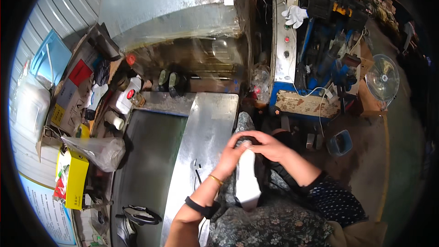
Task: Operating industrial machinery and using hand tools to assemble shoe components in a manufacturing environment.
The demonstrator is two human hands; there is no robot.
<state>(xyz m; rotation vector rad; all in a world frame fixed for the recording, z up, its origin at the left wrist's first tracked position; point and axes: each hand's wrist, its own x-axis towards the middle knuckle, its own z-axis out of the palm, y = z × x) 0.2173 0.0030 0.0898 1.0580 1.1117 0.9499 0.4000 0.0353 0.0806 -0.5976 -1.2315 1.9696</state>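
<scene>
Above my lap, a white shoe last (248,178), or a piece shaped like one, lies lengthwise with its blunt end toward me. Dark material sits at its far end, mostly covered by my fingers. My left hand (232,154) curls round that far end from the left. From the other side my right hand (269,146) closes on the same end, its thumb near the left thumb. A flower-patterned apron (274,224) spreads under the last. Left of my left hand is a bare metal ledge (212,119) with a small dark-and-silver tool (197,168) on it.
Past the ledge runs a dark belt (151,151) carrying a dark-and-white shoe (141,215) near me. Bottles and a plastic bag (103,153) crowd the left shelf, beside a yellow box (76,180). A fan (383,78) and a blue tub (339,143) stand right.
</scene>
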